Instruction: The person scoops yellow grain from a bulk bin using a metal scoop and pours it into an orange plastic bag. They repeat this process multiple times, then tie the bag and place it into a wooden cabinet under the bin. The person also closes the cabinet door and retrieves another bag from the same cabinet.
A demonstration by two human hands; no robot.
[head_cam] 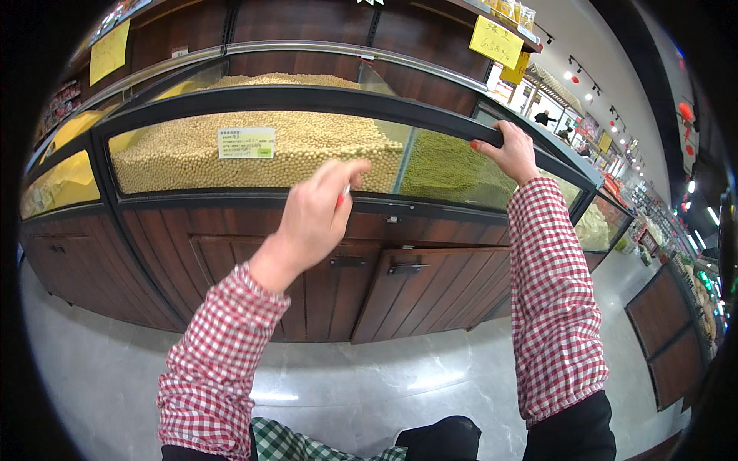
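My right hand [514, 151] rests on the black top rail [288, 99] of a glass-fronted bulk bin, thumb in front and fingers over the top. My left hand [316, 210] hovers before the bin with its fingers curled. A small red and white spot shows by its thumb; whether it holds anything is unclear. Behind the glass lies a heap of pale yellow soybeans [190, 164], with a printed label [246, 143] on the pane. A clear divider [403, 160] separates them from small green beans, probably mung beans [452, 170].
Below the bins, a wooden cabinet door [429, 291] stands ajar beside other panels. Yellow price signs [496, 41] hang from the shelf above. Grey tile floor [357, 374] lies underfoot. Another wooden display stand [663, 334] is at right, with people [543, 118] far off.
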